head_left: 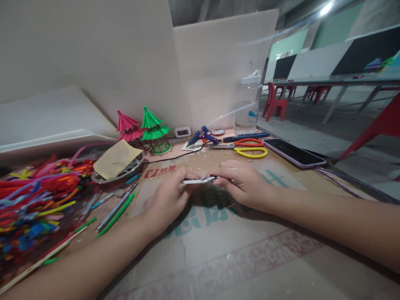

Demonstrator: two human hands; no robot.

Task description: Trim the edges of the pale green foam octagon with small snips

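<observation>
Over the printed cardboard sheet, my two hands meet at a thin, flat white piece with a shiny, dark-tipped end. My left hand pinches its white part between thumb and fingers. At the shiny end, my right hand has thumb and forefinger closed. Blur and the fingers hide what exactly this small thing is. Beyond the hands lie a blue glue gun with a red light and scissors with red and yellow handles.
Two small pagoda-like models, pink and green, stand at the back. Colourful pipe cleaners heap up on the left beside a metal dish and pens. A clear bottle and a phone are on the right.
</observation>
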